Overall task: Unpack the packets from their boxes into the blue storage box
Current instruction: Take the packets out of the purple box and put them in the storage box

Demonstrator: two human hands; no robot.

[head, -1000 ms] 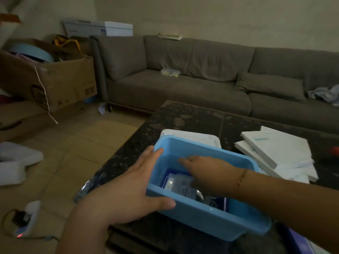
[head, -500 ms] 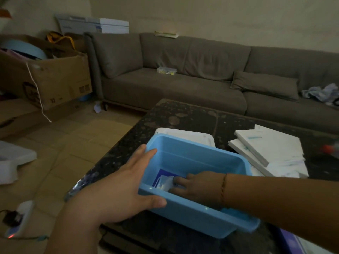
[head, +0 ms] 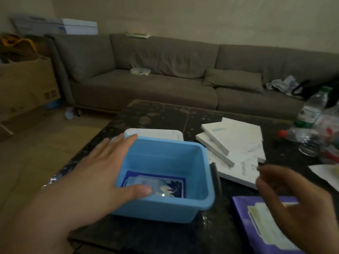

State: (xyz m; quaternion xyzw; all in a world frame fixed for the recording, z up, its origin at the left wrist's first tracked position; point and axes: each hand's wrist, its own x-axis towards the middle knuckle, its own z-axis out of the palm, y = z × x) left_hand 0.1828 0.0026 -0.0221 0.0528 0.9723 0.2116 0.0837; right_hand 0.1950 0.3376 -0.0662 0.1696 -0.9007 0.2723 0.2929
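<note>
The blue storage box (head: 163,173) sits on the dark bench (head: 165,114), near the front edge, with flat foil packets (head: 156,186) lying on its floor. These look light, thin and floppy, with a slick glossy skin, so they are best pinched at an edge or corner, not squeezed in the middle. The left hand (head: 95,180) steadies the box at its left wall: fingers straight along the outside, thumb over the near rim, its grip loose, clasping nothing. The right hand (head: 286,195) hovers right of the box above a purple packet box (head: 266,222), fingers loosely curled; it is badly blurred, but it seems to hold nothing. A stack of white boxes (head: 233,142) lies farther back on the right, stiff cardboard by the look of them, easy to take by the edges.
</note>
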